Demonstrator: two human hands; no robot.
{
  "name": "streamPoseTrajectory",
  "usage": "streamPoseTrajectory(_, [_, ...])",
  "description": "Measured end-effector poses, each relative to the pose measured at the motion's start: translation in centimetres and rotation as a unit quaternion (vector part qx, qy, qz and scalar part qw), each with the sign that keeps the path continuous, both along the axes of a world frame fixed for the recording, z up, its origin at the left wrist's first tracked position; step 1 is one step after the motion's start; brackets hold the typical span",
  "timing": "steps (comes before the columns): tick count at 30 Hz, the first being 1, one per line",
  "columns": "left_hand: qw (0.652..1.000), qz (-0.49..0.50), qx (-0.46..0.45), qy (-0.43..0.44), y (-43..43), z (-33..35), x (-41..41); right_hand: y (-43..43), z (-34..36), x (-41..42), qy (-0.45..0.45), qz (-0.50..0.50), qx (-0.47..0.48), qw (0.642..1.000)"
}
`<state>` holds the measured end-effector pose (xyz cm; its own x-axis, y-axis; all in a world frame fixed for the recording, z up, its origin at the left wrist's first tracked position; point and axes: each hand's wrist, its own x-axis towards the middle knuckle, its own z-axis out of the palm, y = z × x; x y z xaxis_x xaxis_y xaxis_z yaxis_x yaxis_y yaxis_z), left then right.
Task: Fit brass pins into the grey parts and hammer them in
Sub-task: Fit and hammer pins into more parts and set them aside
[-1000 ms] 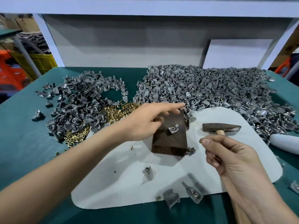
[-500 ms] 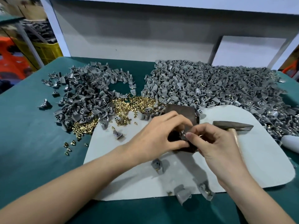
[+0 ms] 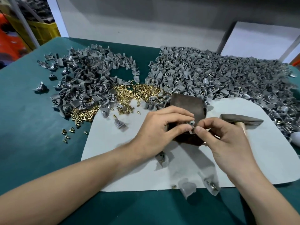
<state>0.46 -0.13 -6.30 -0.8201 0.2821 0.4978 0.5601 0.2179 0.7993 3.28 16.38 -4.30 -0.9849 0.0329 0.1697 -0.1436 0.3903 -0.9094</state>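
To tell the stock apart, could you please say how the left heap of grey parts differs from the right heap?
The right heap is far larger and denser than the left heap. The left heap has a bare gap in it; the right heap is unbroken. Some right heap parts carry brass pins; left heap parts show empty holes. Both hold the same grey parts.

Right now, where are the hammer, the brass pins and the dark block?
Dark-headed hammer with pale wooden handle (image 3: 241,120): head view, middle of its head.
Heap of small brass pins (image 3: 139,91): head view, centre of the heap.
Dark brown rectangular block (image 3: 186,103): head view, bare top face.
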Motion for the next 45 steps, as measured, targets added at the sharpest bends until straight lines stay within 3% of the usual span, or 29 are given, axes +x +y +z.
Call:
streamPoseTrajectory(7, [0.991,0.021,-0.016,-0.133,0.0,0.1,-0.5,0.3,-0.3,-0.4,-0.009,0.022,-0.025,0.999])
streamPoseTrajectory(13, [0.989,-0.022,-0.045,-0.137,-0.3,0.1,-1.0,0.6,-0.1,-0.6,0.002,0.066,-0.039,0.997])
streamPoseTrajectory(17, [0.989,-0.031,-0.056,-0.137,-0.4,0.1,-1.1,0.9,-0.1,-0.8,0.035,0.079,0.012,0.996])
streamPoseTrajectory(45, [0.989,-0.019,-0.045,-0.142,-0.4,-0.2,-1.0,1.1,0.4,-1.1,0.070,0.104,0.098,0.987])
